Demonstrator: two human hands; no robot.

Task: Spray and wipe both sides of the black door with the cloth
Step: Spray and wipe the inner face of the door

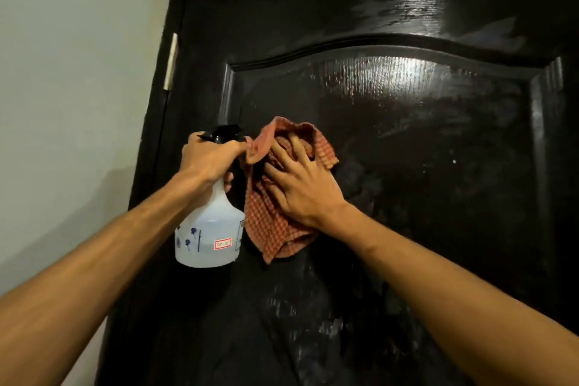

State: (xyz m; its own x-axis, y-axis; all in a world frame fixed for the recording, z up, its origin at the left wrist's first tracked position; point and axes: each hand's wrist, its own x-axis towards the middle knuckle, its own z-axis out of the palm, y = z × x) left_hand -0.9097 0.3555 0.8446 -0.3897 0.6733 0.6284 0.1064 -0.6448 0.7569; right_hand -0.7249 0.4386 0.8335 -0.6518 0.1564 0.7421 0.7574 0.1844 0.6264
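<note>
I'm getting one head view, sitting close and facing the black door, tilting slightly upward.

Cloth flat against door, under right hand; spray bottle just left, in left hand; hinge on door's left edge.

One door is seen. Against it, one cloth and one bottle are counted, bottle left of cloth. Two hands are counted: left, right. One hinge is counted at the door's left edge.
</note>
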